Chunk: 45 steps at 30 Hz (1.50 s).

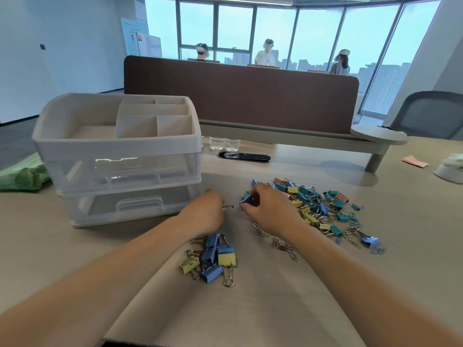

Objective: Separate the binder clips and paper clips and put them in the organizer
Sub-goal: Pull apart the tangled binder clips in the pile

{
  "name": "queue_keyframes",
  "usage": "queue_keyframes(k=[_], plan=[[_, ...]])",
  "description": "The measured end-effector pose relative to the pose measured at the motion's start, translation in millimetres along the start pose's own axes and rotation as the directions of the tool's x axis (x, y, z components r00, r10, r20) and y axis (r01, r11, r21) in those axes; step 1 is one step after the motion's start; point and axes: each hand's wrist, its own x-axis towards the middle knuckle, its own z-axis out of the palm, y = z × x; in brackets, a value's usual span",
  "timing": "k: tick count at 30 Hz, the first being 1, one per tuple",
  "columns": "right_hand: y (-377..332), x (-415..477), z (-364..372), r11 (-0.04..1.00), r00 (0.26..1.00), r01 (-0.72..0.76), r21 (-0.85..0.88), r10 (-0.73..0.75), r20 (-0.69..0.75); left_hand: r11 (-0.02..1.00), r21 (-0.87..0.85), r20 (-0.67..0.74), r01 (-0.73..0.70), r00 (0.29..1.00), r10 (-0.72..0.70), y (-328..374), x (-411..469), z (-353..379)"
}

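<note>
A white organizer [117, 156] with see-through drawers stands on the table [250, 309], and its top tray has little boxes in it. Just in front of the organizer's right corner is the left hand [203, 211]. Its fingers are curled shut around a silver clip [229, 207], and only a wire loop pokes out, so I cannot tell which kind of clip it is. A bit further right of the organizer, the right hand [265, 209] pinches a blue binder clip [248, 200] between thumb and fingers. It is at the edge of the big pile [313, 204] of mixed clips in blue, green, yellow and pink. The big pile lies on the table to the right of the organizer, well apart from it. Some paper clips [280, 244] lie on the near side of that pile, by the right wrist. A small pile [213, 256] of blue and yellow binder clips lies in front of the organizer, nearer to the person, between the two arms. Behind the organizer's right side stand small clear cups [224, 144].
</note>
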Motion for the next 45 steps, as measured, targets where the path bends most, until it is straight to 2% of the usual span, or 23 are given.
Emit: queue_keyframes(k=[5,8,11,17,22,27,29,32,37,45], plan=[[-21.7,-31.2,6.8,0.993,0.977,0.042,-0.109,-0.017,0.214,0.998,0.035,0.128,-0.054,0.99,0.05,-4.5,-27.0,-5.1],[-32.5,-46.5,14.7,0.987,0.965,0.031,-0.16,0.012,0.26,0.995,0.044,0.135,-0.091,0.987,0.084,-5.2,-41.4,-8.8],[-39.4,-54.9,19.0,0.978,0.966,0.029,-0.205,0.025,0.256,0.994,0.037,0.136,-0.106,0.986,0.1,-5.4,-50.7,-12.7],[-40.1,-62.5,19.4,0.995,0.964,0.033,-0.098,-0.006,0.267,0.993,0.017,0.084,-0.117,0.99,0.115,-2.1,-60.4,-11.9],[-10.4,-67.9,2.1,0.996,0.993,0.022,-0.085,-0.011,0.12,0.987,0.029,0.042,-0.16,0.986,0.159,22.6,-57.4,-16.3],[38.3,-74.2,-24.4,0.986,0.997,-0.075,-0.149,0.078,0.013,0.975,0.003,0.053,-0.221,0.974,0.22,56.1,-43.6,-13.0],[53.6,-77.6,-32.1,0.981,0.994,-0.099,-0.169,0.104,0.019,0.97,-0.001,0.071,-0.243,0.968,0.242,68.4,-35.6,-9.5],[65.1,-83.7,-36.9,0.974,0.995,-0.05,-0.223,0.067,0.072,0.967,0.013,0.11,-0.255,0.961,0.252,81.8,-28.5,-3.1],[70.7,-89.9,-33.9,0.977,0.993,0.01,-0.215,0.016,0.117,0.958,0.157,0.166,-0.24,0.963,0.214,86.5,-24.1,9.6],[68.0,-92.5,-16.7,0.952,0.98,0.099,-0.288,-0.043,0.193,0.962,0.088,0.141,-0.26,0.959,0.246,89.4,-23.7,14.2]])
